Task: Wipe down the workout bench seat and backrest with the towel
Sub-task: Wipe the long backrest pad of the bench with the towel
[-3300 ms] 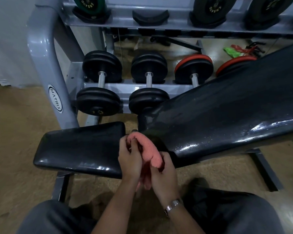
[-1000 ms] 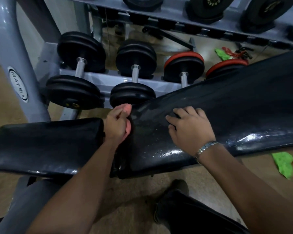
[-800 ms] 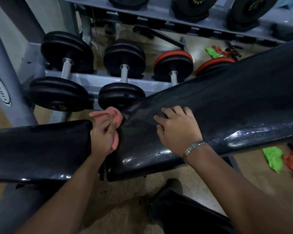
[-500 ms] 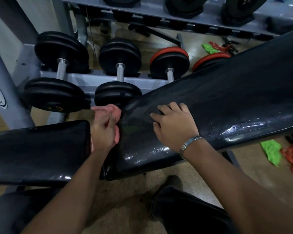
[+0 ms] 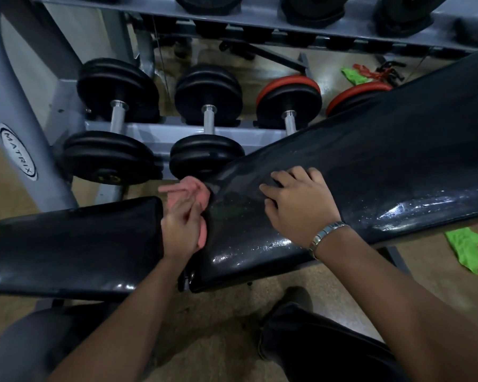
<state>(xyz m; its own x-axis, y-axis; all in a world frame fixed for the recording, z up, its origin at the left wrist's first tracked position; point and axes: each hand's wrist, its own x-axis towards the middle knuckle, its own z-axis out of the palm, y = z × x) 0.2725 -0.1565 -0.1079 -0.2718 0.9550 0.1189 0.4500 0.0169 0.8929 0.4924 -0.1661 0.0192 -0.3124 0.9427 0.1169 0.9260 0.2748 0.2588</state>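
Note:
A black padded seat point(image 5: 72, 244) lies at the left and a black, wet-looking backrest point(image 5: 370, 166) slopes up to the right. In the gap between the two pads, my left hand point(image 5: 181, 227) holds a pink towel point(image 5: 195, 190) and presses it against the lower end of the backrest. Most of the towel is hidden under the hand. My right hand point(image 5: 298, 208), with a metal watch on its wrist, rests on the backrest with fingers bent and spread, holding nothing.
A grey dumbbell rack point(image 5: 17, 111) stands right behind the bench with several black and red-rimmed dumbbells point(image 5: 204, 125). Green cloths point(image 5: 465, 250) and red bands lie on the floor at right. My knees are below the bench.
My left hand has slid the pink towel up and down in the gap at the backrest's lower end. My right hand moved from the towel onto the backrest and stays there.

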